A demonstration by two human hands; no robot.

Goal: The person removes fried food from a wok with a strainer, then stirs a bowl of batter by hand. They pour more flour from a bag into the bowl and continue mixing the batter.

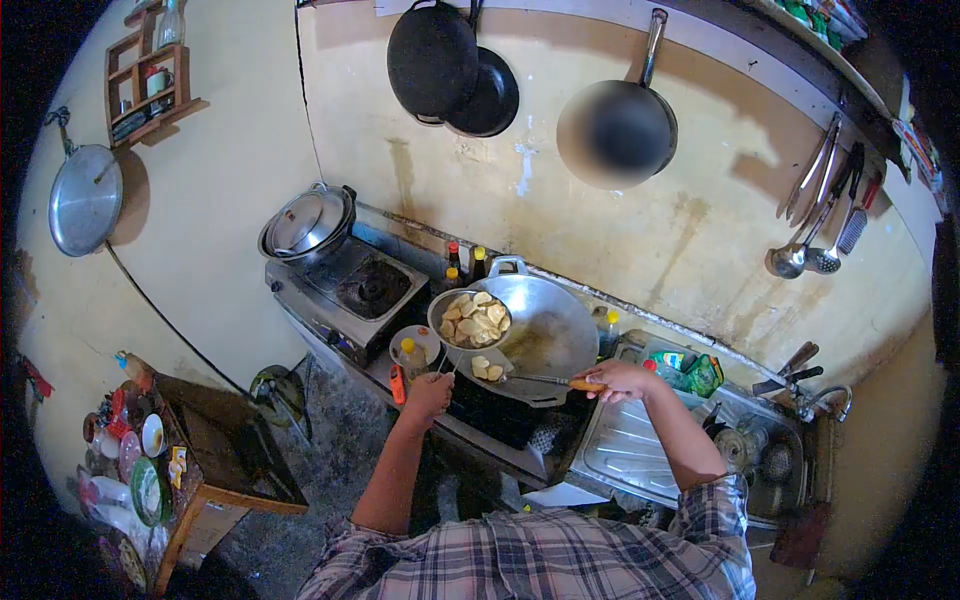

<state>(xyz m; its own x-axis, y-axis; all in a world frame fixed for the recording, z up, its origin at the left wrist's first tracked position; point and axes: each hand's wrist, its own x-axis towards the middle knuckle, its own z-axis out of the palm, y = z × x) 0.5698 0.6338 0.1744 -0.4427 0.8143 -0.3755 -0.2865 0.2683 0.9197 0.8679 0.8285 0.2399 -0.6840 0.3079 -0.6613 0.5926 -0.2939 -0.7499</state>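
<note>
My left hand (430, 396) is closed round the thin handle of a round strainer (432, 322), held over the left side of a large metal wok (573, 318). Pale, browned slices (478, 318) fill the strainer. From the right, my right hand (614, 379) grips the wooden handle of a spatula (548, 379). The spatula's blade, just below the strainer, carries a few more slices (487, 369). Brownish oil (538, 342) lies in the bottom of the wok.
Left of the wok is a gas stove (345, 300) with a lidded pot (305, 222). Bottles (478, 264) stand behind, and an orange lighter (397, 383) lies near the front edge. A steel sink (785, 495) is at right; a crowded wooden table (215, 490) is at lower left.
</note>
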